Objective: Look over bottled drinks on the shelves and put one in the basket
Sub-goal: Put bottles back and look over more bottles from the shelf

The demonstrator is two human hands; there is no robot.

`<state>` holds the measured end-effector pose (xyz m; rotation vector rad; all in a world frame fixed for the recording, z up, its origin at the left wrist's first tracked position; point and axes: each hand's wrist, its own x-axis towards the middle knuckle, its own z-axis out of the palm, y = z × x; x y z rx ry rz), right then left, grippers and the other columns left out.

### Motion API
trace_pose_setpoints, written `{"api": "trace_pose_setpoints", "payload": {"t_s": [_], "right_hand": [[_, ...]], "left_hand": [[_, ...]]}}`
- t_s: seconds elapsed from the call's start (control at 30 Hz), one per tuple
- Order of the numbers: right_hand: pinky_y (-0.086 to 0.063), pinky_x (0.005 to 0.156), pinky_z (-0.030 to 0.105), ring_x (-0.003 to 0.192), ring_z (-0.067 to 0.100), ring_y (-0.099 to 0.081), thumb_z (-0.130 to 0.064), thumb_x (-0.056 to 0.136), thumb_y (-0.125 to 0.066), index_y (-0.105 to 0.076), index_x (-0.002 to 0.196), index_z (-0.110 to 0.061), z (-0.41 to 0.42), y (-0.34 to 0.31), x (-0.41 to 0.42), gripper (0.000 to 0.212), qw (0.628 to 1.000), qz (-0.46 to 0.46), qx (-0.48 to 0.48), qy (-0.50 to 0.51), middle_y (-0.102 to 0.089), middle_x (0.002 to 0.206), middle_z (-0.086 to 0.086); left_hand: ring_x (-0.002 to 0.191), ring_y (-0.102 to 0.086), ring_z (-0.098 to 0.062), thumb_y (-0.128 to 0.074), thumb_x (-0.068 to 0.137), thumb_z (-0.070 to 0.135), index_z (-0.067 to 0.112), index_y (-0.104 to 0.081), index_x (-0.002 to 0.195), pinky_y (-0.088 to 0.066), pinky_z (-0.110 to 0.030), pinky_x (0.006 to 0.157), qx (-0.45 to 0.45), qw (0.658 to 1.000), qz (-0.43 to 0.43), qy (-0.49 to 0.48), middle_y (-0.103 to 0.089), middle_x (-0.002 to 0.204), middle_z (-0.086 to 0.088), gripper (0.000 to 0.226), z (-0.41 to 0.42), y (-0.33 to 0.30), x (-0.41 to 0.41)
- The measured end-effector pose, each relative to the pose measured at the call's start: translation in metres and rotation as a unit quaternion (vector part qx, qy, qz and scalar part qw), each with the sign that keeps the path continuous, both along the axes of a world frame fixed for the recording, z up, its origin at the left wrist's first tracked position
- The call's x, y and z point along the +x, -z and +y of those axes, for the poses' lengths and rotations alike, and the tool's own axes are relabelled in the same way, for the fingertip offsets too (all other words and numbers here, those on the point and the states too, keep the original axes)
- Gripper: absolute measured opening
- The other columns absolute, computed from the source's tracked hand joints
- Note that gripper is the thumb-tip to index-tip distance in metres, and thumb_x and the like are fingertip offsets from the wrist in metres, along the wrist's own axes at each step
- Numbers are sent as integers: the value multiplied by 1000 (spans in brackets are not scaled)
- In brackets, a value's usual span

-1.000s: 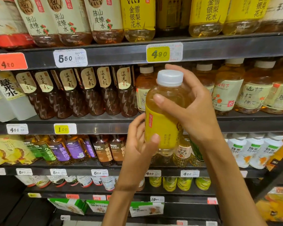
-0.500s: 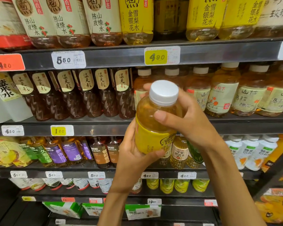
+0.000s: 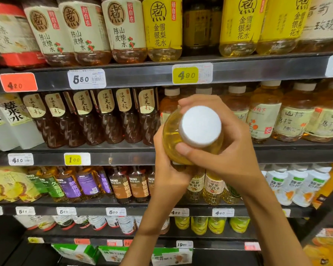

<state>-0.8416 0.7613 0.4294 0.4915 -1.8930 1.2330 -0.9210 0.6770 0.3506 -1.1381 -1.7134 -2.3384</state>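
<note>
A yellow drink bottle (image 3: 173, 139) with a white cap (image 3: 200, 125) is tipped toward me, so I look almost straight down on the cap. My right hand (image 3: 233, 150) wraps its upper part, thumb below the cap and fingers over the far side. My left hand (image 3: 167, 173) holds the lower body from the left and hides the label. The bottle is in front of the second shelf (image 3: 123, 158). No basket is in view.
Several shelves hold rows of bottled drinks: big yellow and cream labelled bottles (image 3: 161, 29) on top, dark tea bottles (image 3: 108, 116) at middle left, amber ones (image 3: 294, 112) at right. Price tags (image 3: 185, 74) line the shelf edges. Green cartons (image 3: 112, 254) sit at the bottom.
The bottle has tilted from upright until its cap faces me. Both hands have stayed on it and come closer to the camera. Its yellow label has gone out of sight.
</note>
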Motion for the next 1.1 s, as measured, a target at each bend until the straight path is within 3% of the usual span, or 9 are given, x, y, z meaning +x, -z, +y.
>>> {"api": "trace_pose_setpoints", "payload": {"t_s": [0.07, 0.17, 0.23, 0.33, 0.53, 0.73, 0.93, 1.03, 1.1], "right_hand": [[-42, 98, 30, 116, 21, -54, -24, 72, -73, -57, 108, -12, 5, -4, 3, 42, 1000, 9, 28, -2, -56, 119, 11], [-43, 99, 32, 116, 20, -54, -27, 72, -72, -57, 110, -13, 12, -11, 4, 43, 1000, 4, 30, 1, -56, 119, 12], [-44, 97, 28, 117, 17, -54, -31, 72, -71, -54, 118, -20, 17, -19, 5, 51, 1000, -21, 22, -7, -55, 122, 9], [-46, 90, 17, 115, 6, -56, -31, 70, -73, -47, 125, -29, 25, -36, 3, 61, 998, -44, 26, -25, -56, 122, -4], [-51, 80, 19, 101, 5, -64, -24, 82, -71, -56, 123, -14, 31, -81, -17, 44, 997, 16, -66, 34, -66, 111, -4], [-51, 84, 22, 101, 9, -65, -20, 91, -65, -58, 121, -2, 45, -130, -40, 35, 989, 81, -62, 104, -67, 111, 4], [-54, 83, 27, 96, 9, -65, -22, 95, -60, -56, 123, -3, 66, -153, -65, 34, 986, 72, -39, 146, -66, 105, 1], [-53, 77, 41, 90, 21, -64, -22, 97, -57, -55, 122, -4, 76, -157, -75, 31, 990, 39, -7, 138, -66, 103, 3], [-52, 84, 38, 97, 18, -63, -21, 97, -56, -55, 123, -3, 83, -158, -81, 32, 990, 30, 3, 135, -66, 108, 5]], "left_hand": [[124, -54, -24, -80, 71, 25, -3, -27, 143, -47, -32, 97, -2, 1000, -5, 4, -51, 133, -19, 94, -1, -7, -2], [119, -58, -17, -78, 68, 16, 6, -35, 139, -51, -30, 94, -36, 999, 34, -4, -59, 128, -4, 84, 0, -12, -7], [111, -63, -8, -80, 62, 15, 11, -40, 134, -55, -27, 89, -51, 998, 49, -5, -65, 119, 9, 83, -1, -18, -10], [119, -59, -13, -85, 62, 14, 15, -32, 143, -50, -21, 92, -59, 997, 55, 19, -61, 128, 5, 97, -3, -33, -14], [116, -60, -6, -76, 71, 37, 21, -34, 142, -51, -19, 88, -34, 996, 77, 11, -61, 127, 6, 84, 14, -80, -12], [145, -19, -9, -65, 84, 40, 19, -4, 152, -27, -37, 118, -86, 969, 215, -84, -16, 150, 10, 94, 39, -130, -33], [129, -20, 9, -78, 79, 24, 9, -16, 151, -18, 4, 101, -66, 955, 244, -159, -23, 143, 8, 97, 62, -143, -50], [124, -21, 9, -79, 77, 28, 11, -18, 150, -18, 5, 99, -73, 946, 240, -205, -29, 146, -1, 97, 72, -146, -54], [128, -22, 2, -78, 78, 30, 12, -16, 151, -25, -10, 108, -78, 942, 234, -227, -28, 146, -5, 97, 78, -146, -53]]}}
